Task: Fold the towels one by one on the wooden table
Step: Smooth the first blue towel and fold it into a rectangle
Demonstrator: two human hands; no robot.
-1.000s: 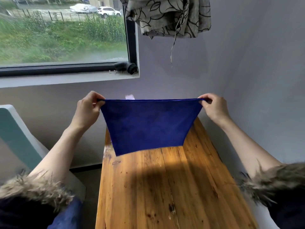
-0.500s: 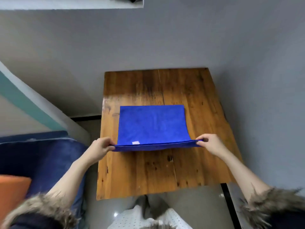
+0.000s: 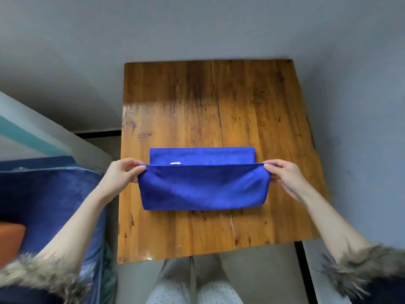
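Towel (image 3: 203, 189), a deep blue one, is lying across the middle of the wooden counter (image 3: 258, 106), with its long side running left to right and its near half doubled up over the far half. A narrow strip of the lower layer is showing beyond the raised edge, and a small white tag (image 3: 175, 163) is peeking out on that strip, left of the towel's centre. The raised edge is being held taut and level just above the strip, while the fold itself is resting on the wood at the towel's near side, sagging a little in the middle. The left hand (image 3: 121, 173) is pinching the towel's left upper corner between thumb and curled fingers, and the right hand (image 3: 285, 175) is pinching the towel's right upper corner in the same way, the remaining fingers trailing behind toward the wrist. Both forearms are bare, ending in fur-trimmed cuffs (image 3: 361, 268) at the lower corners of the view. Beyond the towel the counter is butting against a grey wall (image 3: 197, 27). Left of the towel, past the counter's edge, a blue cushioned seat (image 3: 50, 194) is standing, with an orange object (image 3: 9, 240) on it. Nearer than the towel, below the counter's near edge, the person's pale dotted trousers (image 3: 195, 290) are showing.
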